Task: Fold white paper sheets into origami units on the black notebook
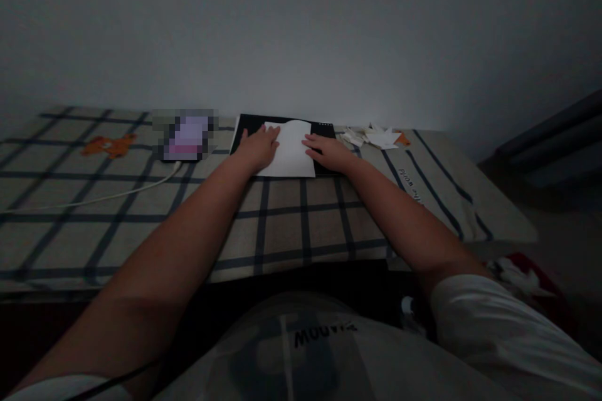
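Nearest the camera is a white shirt with dark lettering, and two bare forearms reach forward over a checked cloth (282, 225) with dark stripes. The left hand (258, 146) lies flat and open, fingers spread, on the left edge of a white sheet of paper (290, 151). The right hand (329, 151) rests open, palm down, on the sheet's right edge. The paper, its top edge slightly raised, lies on a black board (249, 124) at the cloth's far side by the wall. Right of it sits a pile of white paper scraps (371, 136). To the left, a white cable (117, 194) runs to a blurred device.
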`<state>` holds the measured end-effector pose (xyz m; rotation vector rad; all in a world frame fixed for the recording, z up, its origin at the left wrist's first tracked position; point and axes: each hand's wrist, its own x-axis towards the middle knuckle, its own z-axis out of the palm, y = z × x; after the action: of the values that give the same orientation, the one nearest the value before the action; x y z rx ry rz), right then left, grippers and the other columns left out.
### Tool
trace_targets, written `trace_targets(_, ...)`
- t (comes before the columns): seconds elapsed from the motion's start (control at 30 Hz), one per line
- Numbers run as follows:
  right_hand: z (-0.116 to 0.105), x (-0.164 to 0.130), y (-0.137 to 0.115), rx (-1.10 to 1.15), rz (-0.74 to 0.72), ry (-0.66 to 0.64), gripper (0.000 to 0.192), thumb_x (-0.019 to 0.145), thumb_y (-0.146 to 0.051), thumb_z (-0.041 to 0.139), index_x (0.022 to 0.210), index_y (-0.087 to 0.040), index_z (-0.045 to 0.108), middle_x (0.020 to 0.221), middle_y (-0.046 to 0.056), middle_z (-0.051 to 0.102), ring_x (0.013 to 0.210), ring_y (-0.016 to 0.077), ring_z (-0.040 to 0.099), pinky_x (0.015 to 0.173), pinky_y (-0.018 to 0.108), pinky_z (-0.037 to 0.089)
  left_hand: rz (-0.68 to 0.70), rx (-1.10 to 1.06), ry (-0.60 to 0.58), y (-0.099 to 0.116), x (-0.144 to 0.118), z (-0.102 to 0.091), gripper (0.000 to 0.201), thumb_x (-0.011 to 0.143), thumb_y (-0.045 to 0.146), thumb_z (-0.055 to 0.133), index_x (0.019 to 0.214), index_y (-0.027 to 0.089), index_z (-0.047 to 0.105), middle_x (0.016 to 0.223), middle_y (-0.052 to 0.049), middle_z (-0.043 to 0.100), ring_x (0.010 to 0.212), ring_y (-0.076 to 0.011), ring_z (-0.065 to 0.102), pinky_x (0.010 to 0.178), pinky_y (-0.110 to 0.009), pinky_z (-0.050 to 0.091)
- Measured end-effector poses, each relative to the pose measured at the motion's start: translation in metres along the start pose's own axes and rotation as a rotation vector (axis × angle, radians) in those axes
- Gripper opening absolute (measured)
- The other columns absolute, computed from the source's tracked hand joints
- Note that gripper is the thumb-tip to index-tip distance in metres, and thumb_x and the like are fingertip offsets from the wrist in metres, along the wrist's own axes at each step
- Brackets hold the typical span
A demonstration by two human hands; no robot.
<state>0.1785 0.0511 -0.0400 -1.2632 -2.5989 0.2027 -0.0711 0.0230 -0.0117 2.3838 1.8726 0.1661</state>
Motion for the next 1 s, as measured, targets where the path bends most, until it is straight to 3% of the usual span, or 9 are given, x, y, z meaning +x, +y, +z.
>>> trace_targets(0.2,-0.001,0.001,0.0,-0.016,0.008,-0.014,0.051,0.112,-0.03,0.055,0.16,-0.017,0.066,0.173,0.014,0.053,0.162,0.0299,0.052,0.136,0.051,0.04,0.002,-0.038,0.017,0.002,-0.006,-0.002,0.066,0.115,0.025,0.037,0.18,0.017,0.029,0.182,-0.018,0.04,0.17,-0.0322,0.038,0.139,-0.067,0.023)
trace_targets(0.37,-0.002,-0.001,0.0,-0.017,0.0,-0.019,0.052,0.112,-0.03,0.054,0.161,-0.016,0.065,0.174,0.014,0.053,0.163,0.0294,0.051,0.136,0.05,0.04,0.031,-0.047,0.059,-0.001,-0.007,-0.003,0.071,0.114,0.026,0.041,0.182,0.018,0.024,0.18,-0.015,0.045,0.165,-0.0309,0.047,0.14,-0.057,0.028)
trace_targets(0.57,-0.003,-0.003,-0.002,-0.007,0.018,0.04,0.053,0.112,-0.032,0.055,0.161,-0.013,0.064,0.168,0.016,0.059,0.161,0.0302,0.054,0.135,0.051,0.041,0.024,-0.22,0.13,-0.005,-0.006,-0.004,0.079,0.108,0.034,0.055,0.181,0.02,0.029,0.17,-0.011,0.06,0.155,-0.0317,0.06,0.128,-0.042,0.048)
trace_targets(0.7,-0.004,-0.002,-0.001,-0.022,0.08,0.081,0.052,0.116,-0.042,0.048,0.158,-0.017,0.068,0.163,0.015,0.066,0.157,0.0349,0.058,0.131,0.056,0.045,0.112,-0.337,0.137,-0.01,-0.001,0.001,0.082,0.106,0.044,0.057,0.181,0.022,0.03,0.169,-0.009,0.061,0.154,-0.0284,0.061,0.126,-0.04,0.048)
trace_targets(0.8,-0.006,-0.002,-0.001,-0.083,0.109,0.051,0.056,0.113,-0.049,0.056,0.159,-0.019,0.067,0.168,0.016,0.061,0.16,0.0409,0.053,0.131,0.062,0.042,0.181,-0.256,0.114,-0.012,0.004,0.006,0.073,0.108,0.044,0.052,0.175,0.017,0.043,0.172,-0.012,0.058,0.158,-0.0272,0.056,0.13,-0.04,0.043)
trace_targets(0.93,-0.012,-0.004,-0.012,-0.086,-0.069,0.074,0.048,0.106,-0.035,0.071,0.15,-0.018,0.075,0.167,0.018,0.062,0.157,0.0375,0.054,0.132,0.055,0.04,0.181,-0.038,0.081,-0.012,0.005,0.008,0.058,0.109,0.043,0.054,0.161,0.019,0.064,0.173,-0.01,0.056,0.162,-0.0295,0.05,0.135,-0.044,0.036)
trace_targets(1.0,-0.014,-0.006,-0.023,-0.045,-0.2,0.042,0.036,0.107,-0.036,0.07,0.135,-0.018,0.083,0.145,0.018,0.076,0.139,0.0348,0.067,0.119,0.05,0.05,0.158,0.004,0.082,-0.011,0.003,0.006,0.056,0.109,0.045,0.053,0.159,0.023,0.066,0.173,-0.009,0.056,0.161,-0.0303,0.051,0.134,-0.047,0.039)
